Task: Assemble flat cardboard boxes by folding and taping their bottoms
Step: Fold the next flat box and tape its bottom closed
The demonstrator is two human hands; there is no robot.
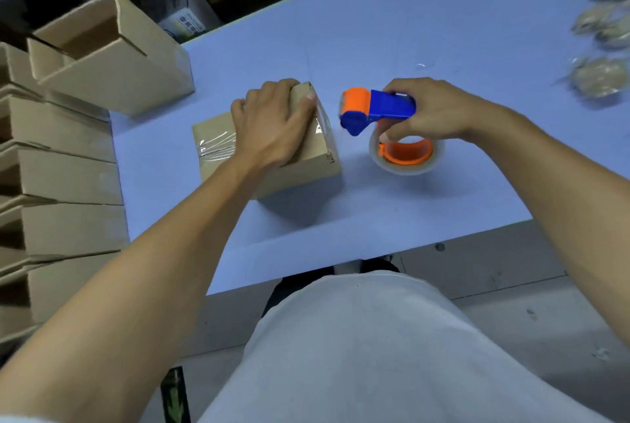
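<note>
Box [272, 153] on table [426, 30], tape dispenser [378, 112] just right.

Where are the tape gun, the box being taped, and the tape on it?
tape dispenser [388, 108], head view, blue handle.
cardboard box [306, 170], head view, near side wall.
clear tape [216, 146], head view, strip on top face.
</note>
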